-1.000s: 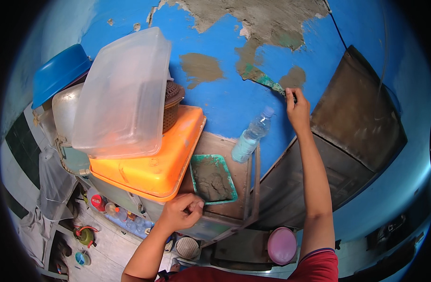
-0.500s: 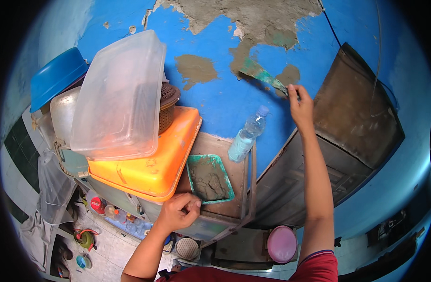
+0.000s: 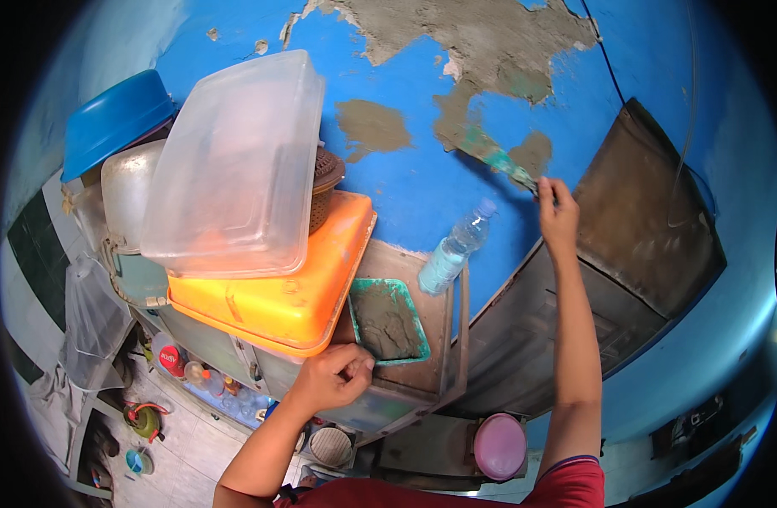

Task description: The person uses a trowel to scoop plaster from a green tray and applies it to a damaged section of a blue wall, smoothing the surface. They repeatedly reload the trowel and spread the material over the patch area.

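My right hand (image 3: pixel 559 216) is closed around the handle of a putty knife (image 3: pixel 498 159) at the blue wall. Its wide blade, smeared green and grey, lies against the wall beside a strip of wet grey mortar (image 3: pixel 454 114). A smaller mortar patch (image 3: pixel 532 154) shows just right of the blade. My left hand (image 3: pixel 333 378) is curled closed at the front edge of the cabinet top, by the near corner of a green tray (image 3: pixel 425 349) of grey mortar. Whatever its fingers grip is hidden.
A half-filled plastic bottle (image 3: pixel 456 250) stands right of the tray. Leftward, a clear plastic box (image 3: pixel 236 169) rests on an orange basin (image 3: pixel 270 305), near a blue basin (image 3: pixel 118 118). At right stands a dark cabinet (image 3: pixel 651 203); a pink round stool (image 3: pixel 500 446) is below.
The whole view has shifted, so the wall and objects sit slightly further right. Against the wall, the putty knife stays at nearly the same spot. My left hand keeps its place by the tray.
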### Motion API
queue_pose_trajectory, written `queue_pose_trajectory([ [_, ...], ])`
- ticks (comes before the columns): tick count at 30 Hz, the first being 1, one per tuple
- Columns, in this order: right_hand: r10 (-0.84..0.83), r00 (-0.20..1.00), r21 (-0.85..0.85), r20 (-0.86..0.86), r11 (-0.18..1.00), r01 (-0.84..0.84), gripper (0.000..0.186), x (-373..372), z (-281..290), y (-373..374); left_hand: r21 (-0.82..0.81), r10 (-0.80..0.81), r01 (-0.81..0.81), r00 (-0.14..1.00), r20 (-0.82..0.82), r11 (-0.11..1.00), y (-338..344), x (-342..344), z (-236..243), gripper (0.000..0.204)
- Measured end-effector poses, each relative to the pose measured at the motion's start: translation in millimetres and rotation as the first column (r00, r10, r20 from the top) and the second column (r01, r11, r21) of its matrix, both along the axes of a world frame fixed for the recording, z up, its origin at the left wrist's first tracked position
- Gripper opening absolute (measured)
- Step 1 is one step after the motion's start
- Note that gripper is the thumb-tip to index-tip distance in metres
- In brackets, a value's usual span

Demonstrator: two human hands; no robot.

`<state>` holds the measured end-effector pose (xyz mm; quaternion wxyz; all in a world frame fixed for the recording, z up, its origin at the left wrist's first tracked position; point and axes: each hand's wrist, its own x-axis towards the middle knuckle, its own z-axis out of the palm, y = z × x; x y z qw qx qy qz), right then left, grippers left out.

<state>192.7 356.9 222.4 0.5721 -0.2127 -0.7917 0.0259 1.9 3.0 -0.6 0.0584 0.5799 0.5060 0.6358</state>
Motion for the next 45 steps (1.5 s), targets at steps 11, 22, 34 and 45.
queue_pose_trajectory([
  [11, -0.153, 0.985, 0.123, 0.074, 0.982, 0.144, 0.030, 13, -3, 7, 0.009, 0.008, -0.008, 1.000, -0.012, 1.000, 0, -1, 3, 0.007],
  [22, -0.019, 0.999, -0.002, -0.044, 1.000, 0.019, 0.037, -38, 1, 5, -0.012, 0.001, -0.001, 1.000, -0.005, 1.000, -1, -1, 3, 0.006],
  [34, -0.082, 0.995, 0.056, -0.056, 0.995, 0.085, 0.031, 6, -18, 25, 0.026, -0.026, 0.026, 1.000, -0.011, 0.999, 2, -1, 0, 0.007],
  [45, -0.168, 0.985, 0.101, 0.027, 0.981, 0.165, 0.035, -29, -11, 4, -0.004, 0.027, -0.027, 0.999, -0.039, 1.000, -3, -2, 2, 0.006],
])
